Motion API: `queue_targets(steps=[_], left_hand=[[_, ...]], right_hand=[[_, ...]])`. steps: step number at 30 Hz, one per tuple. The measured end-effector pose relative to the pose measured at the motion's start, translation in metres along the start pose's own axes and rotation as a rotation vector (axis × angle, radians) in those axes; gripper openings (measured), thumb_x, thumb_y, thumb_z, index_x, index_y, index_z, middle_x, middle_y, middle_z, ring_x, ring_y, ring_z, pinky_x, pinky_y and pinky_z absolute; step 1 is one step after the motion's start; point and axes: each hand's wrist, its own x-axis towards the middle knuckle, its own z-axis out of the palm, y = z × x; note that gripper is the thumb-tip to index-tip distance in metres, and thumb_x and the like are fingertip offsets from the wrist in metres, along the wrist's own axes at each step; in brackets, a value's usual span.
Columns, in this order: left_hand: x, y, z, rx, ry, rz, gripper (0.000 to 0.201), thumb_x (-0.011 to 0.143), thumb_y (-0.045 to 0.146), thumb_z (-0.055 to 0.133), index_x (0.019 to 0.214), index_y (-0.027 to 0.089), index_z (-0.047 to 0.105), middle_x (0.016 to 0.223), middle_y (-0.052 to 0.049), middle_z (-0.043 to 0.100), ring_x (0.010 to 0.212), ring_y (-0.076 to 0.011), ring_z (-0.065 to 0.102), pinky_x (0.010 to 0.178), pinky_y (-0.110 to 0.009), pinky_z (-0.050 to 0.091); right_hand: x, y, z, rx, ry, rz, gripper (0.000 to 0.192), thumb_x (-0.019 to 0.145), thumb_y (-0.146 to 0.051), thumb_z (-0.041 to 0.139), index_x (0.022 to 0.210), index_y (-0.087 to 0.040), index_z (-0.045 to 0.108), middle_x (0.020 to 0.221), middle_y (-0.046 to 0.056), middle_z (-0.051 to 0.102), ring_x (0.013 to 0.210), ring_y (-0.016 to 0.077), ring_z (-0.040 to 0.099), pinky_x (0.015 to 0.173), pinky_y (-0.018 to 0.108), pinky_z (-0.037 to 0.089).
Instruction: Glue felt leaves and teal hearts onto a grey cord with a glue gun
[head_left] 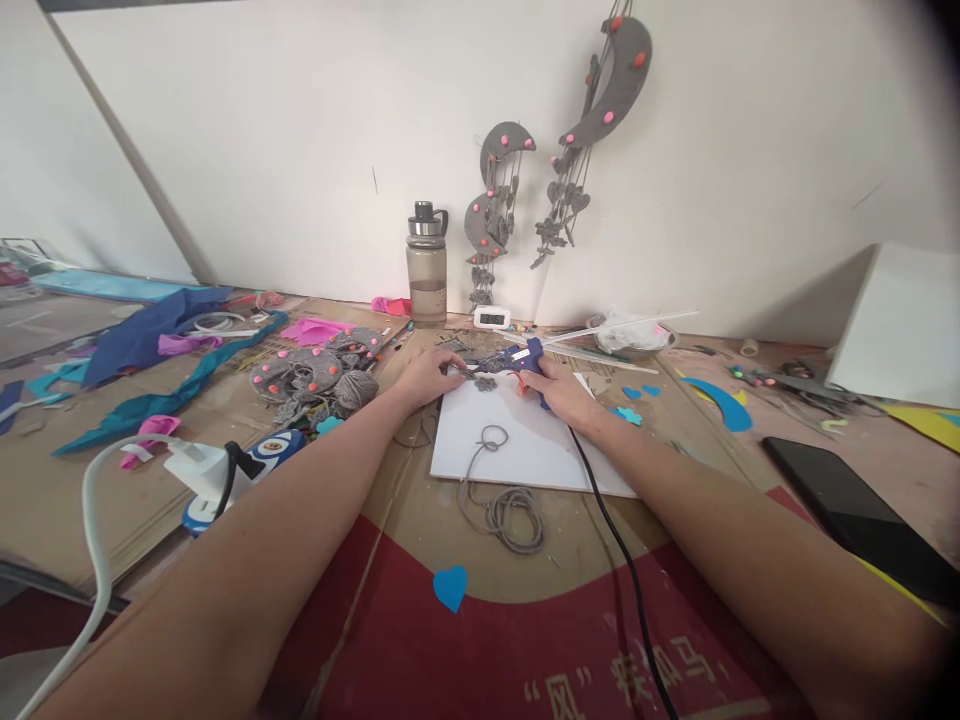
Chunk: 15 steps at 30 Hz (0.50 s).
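My right hand (561, 392) grips a blue hot glue gun (523, 356) at the far edge of a white board (540, 445), its nozzle pointing left. A black cord (626, 570) runs from the gun back along my right arm. My left hand (426, 376) rests at the board's far left corner, fingertips pinching a small grey felt piece (485, 383) right by the nozzle. A knotted grey string (501, 490) trails off the board's near edge.
A water bottle (427, 264) and small digital clock (491, 318) stand by the wall, under hanging grey moon decorations (495, 200). Grey felt moons and yarn (322, 375) lie left, with a power strip (225, 470). A black phone (847, 505) lies right. A blue heart (450, 587) sits near me.
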Motion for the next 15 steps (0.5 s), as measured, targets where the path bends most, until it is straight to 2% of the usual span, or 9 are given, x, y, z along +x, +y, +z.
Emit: queue_targets(steps=[8, 15], left_hand=[[-0.0006, 0.0022, -0.0005, -0.025, 0.011, -0.009, 0.028, 0.071, 0.035, 0.061, 0.094, 0.025, 0.071, 0.103, -0.002, 0.068, 0.102, -0.0225, 0.056, 0.093, -0.035, 0.045], [-0.0013, 0.004, -0.0011, -0.036, 0.022, -0.018, 0.026, 0.07, 0.035, 0.063, 0.093, 0.025, 0.071, 0.102, -0.002, 0.068, 0.1, -0.0226, 0.056, 0.091, -0.035, 0.047]], right_hand=[[0.0018, 0.0023, 0.0025, 0.066, 0.009, -0.029, 0.028, 0.08, -0.043, 0.048, 0.072, -0.019, 0.059, 0.078, 0.003, 0.065, 0.071, 0.0154, 0.052, 0.068, 0.029, 0.037], [-0.0006, -0.0025, 0.0028, 0.012, -0.001, 0.022, 0.023, 0.079, -0.041, 0.048, 0.075, -0.02, 0.055, 0.071, 0.0, 0.064, 0.06, 0.0135, 0.047, 0.059, 0.029, 0.034]])
